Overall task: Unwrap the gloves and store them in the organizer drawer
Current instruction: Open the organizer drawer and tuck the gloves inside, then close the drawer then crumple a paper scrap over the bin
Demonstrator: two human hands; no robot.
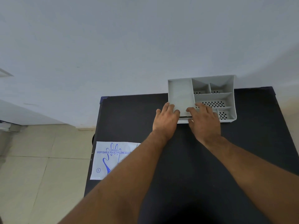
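Fingers (169,106) of the left hand (165,120) lie flat and spread against the front left corner of a grey organizer (181,92), pressing on it rather than gripping. The right hand (203,122) rests just beside it, fingers extended over the organizer's front edge and reaching into a lower compartment, thumb below the rim; it grasps nothing that can be seen. The organizer sits at the far edge of a black table (186,159), against a pale wall (129,46). It has one large plain compartment on the left and several smaller ones on the right with perforated floors; all visible compartments hold nothing. A thin dark gap shows along its base between the hands. The glove packet (111,157), white with a blue hand outline and lettering, lies flat at the table's left edge, well apart from the organizer and partly hidden by the left forearm. Beige floor tiles (40,175) lie beyond.
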